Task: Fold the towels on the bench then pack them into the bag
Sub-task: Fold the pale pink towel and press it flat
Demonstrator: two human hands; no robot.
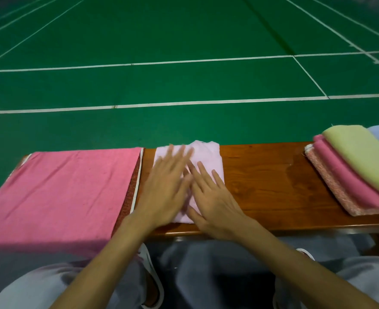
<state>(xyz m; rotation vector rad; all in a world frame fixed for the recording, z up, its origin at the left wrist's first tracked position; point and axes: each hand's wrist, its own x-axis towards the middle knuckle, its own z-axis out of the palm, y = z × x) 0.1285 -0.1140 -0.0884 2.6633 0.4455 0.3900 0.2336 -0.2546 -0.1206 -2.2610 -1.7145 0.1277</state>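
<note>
Pale towel (208, 152) centre frame, folded small; my left hand (164, 184) and right hand (215, 204) flat on it, gripping nothing: smoothing step, next probably needs a pinch-lift.

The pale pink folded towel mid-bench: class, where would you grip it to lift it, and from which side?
Probably take the pale pink towel by its right edge, coming from the right: bare bench lies there, while the large pink towel crowds its left. It lies flat, so slide fingers under, thumb on top.

Pale pink towel (208, 152) — folded (centred)
</note>
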